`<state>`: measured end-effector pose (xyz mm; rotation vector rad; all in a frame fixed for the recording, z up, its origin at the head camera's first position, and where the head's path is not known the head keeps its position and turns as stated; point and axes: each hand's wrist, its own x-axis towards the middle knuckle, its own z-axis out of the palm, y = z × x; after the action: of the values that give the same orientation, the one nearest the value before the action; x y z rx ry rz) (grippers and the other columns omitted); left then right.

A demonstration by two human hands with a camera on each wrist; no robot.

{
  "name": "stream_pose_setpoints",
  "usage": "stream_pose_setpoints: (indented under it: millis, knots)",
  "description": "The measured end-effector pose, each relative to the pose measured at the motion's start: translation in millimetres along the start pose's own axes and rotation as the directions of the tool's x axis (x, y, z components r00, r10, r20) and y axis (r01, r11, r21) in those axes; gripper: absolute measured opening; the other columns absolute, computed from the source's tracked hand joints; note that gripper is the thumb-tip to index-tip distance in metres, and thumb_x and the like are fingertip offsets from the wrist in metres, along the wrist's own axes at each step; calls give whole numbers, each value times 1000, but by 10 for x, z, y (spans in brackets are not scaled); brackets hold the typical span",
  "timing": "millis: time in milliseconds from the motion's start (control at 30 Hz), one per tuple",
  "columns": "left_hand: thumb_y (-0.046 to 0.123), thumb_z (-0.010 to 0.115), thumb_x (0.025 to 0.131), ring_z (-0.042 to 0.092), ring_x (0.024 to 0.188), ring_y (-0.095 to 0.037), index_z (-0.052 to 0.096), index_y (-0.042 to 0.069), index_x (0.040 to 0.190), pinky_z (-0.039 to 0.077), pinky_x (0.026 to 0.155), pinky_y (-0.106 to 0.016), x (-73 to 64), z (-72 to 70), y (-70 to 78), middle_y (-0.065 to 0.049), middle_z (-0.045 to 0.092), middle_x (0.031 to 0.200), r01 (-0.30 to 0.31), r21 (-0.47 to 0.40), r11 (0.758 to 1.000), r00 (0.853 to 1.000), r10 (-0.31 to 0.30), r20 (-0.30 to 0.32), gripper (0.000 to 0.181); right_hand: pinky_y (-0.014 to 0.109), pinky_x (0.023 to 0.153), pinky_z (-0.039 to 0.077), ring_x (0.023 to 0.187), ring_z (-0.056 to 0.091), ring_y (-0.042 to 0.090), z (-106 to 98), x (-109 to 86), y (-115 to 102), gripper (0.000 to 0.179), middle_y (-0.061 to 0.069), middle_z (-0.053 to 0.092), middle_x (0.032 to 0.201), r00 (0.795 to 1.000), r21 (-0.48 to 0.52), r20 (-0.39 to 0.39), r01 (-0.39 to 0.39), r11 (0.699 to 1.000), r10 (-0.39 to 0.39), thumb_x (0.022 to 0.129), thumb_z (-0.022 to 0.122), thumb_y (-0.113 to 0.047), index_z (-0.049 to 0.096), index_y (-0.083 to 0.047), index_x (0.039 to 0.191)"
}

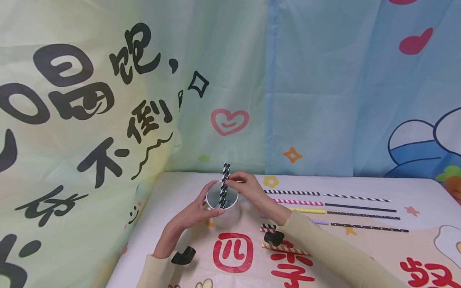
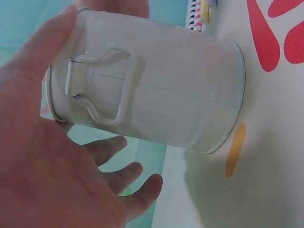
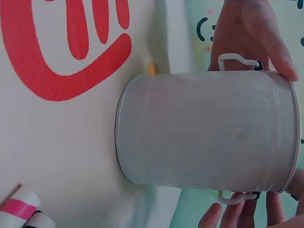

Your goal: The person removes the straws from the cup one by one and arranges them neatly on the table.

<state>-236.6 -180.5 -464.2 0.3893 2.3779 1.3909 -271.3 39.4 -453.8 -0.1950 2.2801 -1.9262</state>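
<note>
A white metal bucket (image 1: 230,219) with small side handles stands upright on the table. My left hand (image 1: 198,211) grips its rim, thumb on the near side; in the left wrist view, the other fingers spread below a white handle (image 2: 126,90). Black-and-white patterned paper straws (image 1: 225,180) stand in the bucket, their tops above the rim. With its thumb and forefinger, my right hand (image 1: 248,188) pinches these straws from the right. The right wrist view shows the bucket's smooth wall (image 3: 204,133), but the straws inside are hidden there.
Right of the bucket, paper straws lie in rows: pink-striped (image 1: 302,202), yellow (image 1: 309,211), solid black (image 1: 360,207) and dotted black (image 1: 367,228). Orange-striped straws (image 1: 284,249) lie nearer, partly under my right forearm. A printed curtain (image 1: 309,100) hangs behind the table.
</note>
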Motion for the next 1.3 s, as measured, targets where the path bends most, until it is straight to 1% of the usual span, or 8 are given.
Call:
stream_pose_setpoints:
  millis: [133,300,633,767,867,1067,1200,1300]
  knots:
    - [49,78,83,24,150,-42,18,52,152,29,112,-72,3,-3,1,-7,26,162,-2,-11,1000,1000,2,-4,91,44,98,51,110,61,19,-28,11,-18,25,3,69,115,1000,17,9,-18,1000,18,94,70,-30,72,-14,113]
    - [47,78,84,25,150,-40,19,51,152,29,112,-71,16,6,0,-6,27,161,-5,-28,1000,1000,5,4,91,48,102,50,114,61,19,-72,8,-10,29,4,69,116,999,109,26,-41,993,39,94,70,-29,70,-9,115]
    - [48,79,83,23,151,-41,19,50,152,28,113,-71,15,1,-15,-4,25,163,-8,-22,1000,1000,8,8,92,51,110,45,121,59,27,-170,-35,-82,36,7,65,124,996,217,36,-91,972,85,94,70,-32,64,-8,120]
    - [48,78,83,23,151,-43,19,53,151,29,113,-71,10,0,-8,-4,24,163,-7,-15,1000,1000,7,5,91,52,111,43,124,56,31,-213,-61,-120,36,11,63,127,997,246,25,-80,966,76,95,69,-30,62,-6,122]
    - [48,78,83,22,151,-44,19,53,151,29,112,-72,12,0,-1,-4,23,163,-6,-11,1000,1000,6,4,91,51,112,43,124,57,30,-260,-85,-145,37,12,62,128,997,279,9,-77,957,78,96,68,-30,61,-6,122]
    - [47,77,84,21,151,-46,19,49,153,30,111,-73,26,-3,-9,-5,23,163,-7,-7,1000,1000,7,14,90,49,113,42,118,59,22,-390,-147,-236,30,5,63,120,997,363,-26,-61,930,76,96,68,-29,61,-9,117]
    - [47,77,85,20,151,-47,19,49,153,30,110,-73,27,-8,-11,-5,22,163,-11,-11,1000,1000,12,20,90,48,115,39,124,55,28,-496,-190,-323,30,2,62,119,998,384,-21,-48,922,61,97,67,-31,61,-11,118]
    - [47,77,85,20,151,-48,18,50,153,31,110,-73,23,-10,-10,-5,21,164,-13,-10,1000,1000,13,18,90,48,116,38,129,51,31,-580,-239,-406,31,0,61,120,999,373,-22,-32,927,43,98,66,-33,60,-13,120]
